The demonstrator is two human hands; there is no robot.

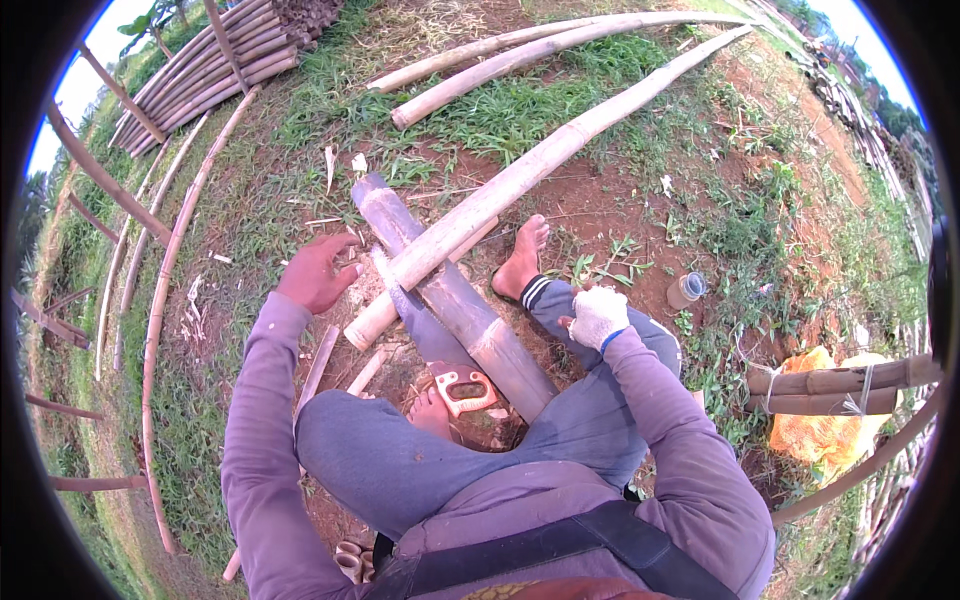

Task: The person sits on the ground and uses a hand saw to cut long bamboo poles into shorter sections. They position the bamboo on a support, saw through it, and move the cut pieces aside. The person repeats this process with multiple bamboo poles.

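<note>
My left hand [320, 272] is bare and holds nothing, its fingers apart, beside the tip of a handsaw. The handsaw [466, 391] has a yellowish-orange handle and a grey blade. Its handle lies near my left foot [430, 412], and its blade runs up along a thick dark bamboo log [455, 295]. A long pale bamboo pole [530, 170] rests across that log. Under its near end shows another pale bamboo piece [372, 322]. My right hand [598, 315], in a white glove, is closed above my right knee; whatever it holds, if anything, is hidden.
Two bamboo poles [480, 80] lie on the grass ahead. Long poles [165, 330] and a stacked bamboo pile [215, 70] stand at left. A jar [686, 290] sits on the soil at right, near an orange sack [815, 415] and tied bamboo [840, 385].
</note>
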